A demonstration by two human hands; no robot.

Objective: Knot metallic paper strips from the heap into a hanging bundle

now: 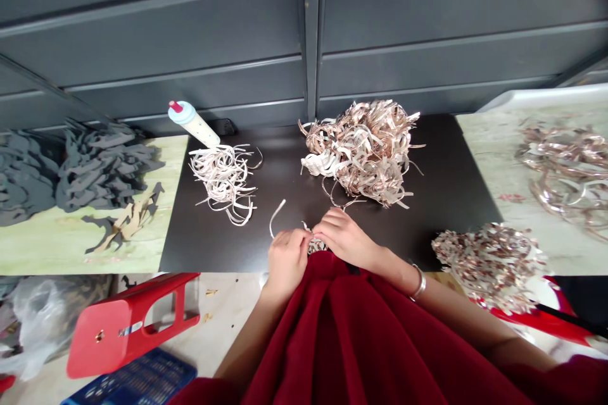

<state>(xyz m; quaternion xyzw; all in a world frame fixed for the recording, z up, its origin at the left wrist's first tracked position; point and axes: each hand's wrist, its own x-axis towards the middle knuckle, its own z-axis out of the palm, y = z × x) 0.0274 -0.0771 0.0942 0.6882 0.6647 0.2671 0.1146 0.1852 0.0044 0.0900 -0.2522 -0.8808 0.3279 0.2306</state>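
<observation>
Close to my body, at the front edge of the dark board, my left hand [286, 256] and my right hand [346, 237] meet with fingers pinched together. A thin white strip [276, 216] curves up beside my left hand. Between the fingertips shows a small patch of shiny, speckled strips [317, 244], partly covered by my fingers. What each fingertip grips exactly is hidden. Just beyond my right hand lies a big tangled heap of rose-gold and white strips [375, 158]. A smaller pile of pale strips [224, 180] is farther left.
Behind the pale pile, a white bottle with a red tip [194, 123] stands against the dark panelling. Dark grey cut pieces [107, 168] are heaped at the left. Rose-gold bundles [489, 262] lie at the right. Below the table's left side is a red stool [133, 323].
</observation>
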